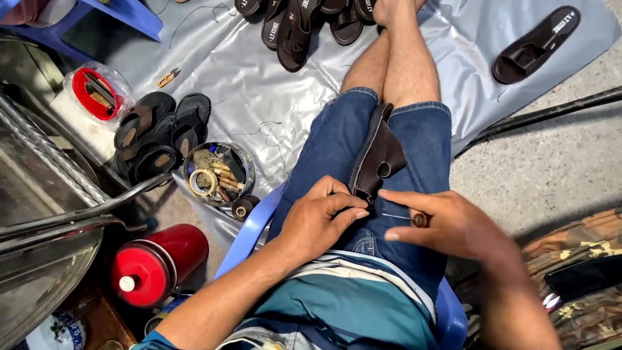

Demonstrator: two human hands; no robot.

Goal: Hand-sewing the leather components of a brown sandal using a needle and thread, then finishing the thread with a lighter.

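1. Grey plastic sheeting point(259, 78) covered the concrete floor ahead of me, likely spread to keep the footwear off the grit; dark sandals point(304, 23) lay in a row along its far edge, and one more point(534, 45) lay apart to the right.
2. I sat on a blue chair point(249, 230), and a brown sandal point(379, 155) rested between my thighs, heel end toward me, wedged there so it stayed steady.
3. My left hand point(317, 217) was closed, thumb and fingers pinching the near edge of the sandal, which looked like a way of holding the seam firm.
4. My right hand point(447, 223) was closed on a small wooden-handled awl point(408, 218), its thin needle pointing at the pinched edge, just beside the left fingertips.
5. A round metal tin point(219, 172) of spools and small tools stood near my left knee, within reach, with a dark thread spool point(245, 207) just beside it.
6. More sandals point(159, 133) were stacked beside the tin, and a red flask point(155, 262) lay on the floor lower left.
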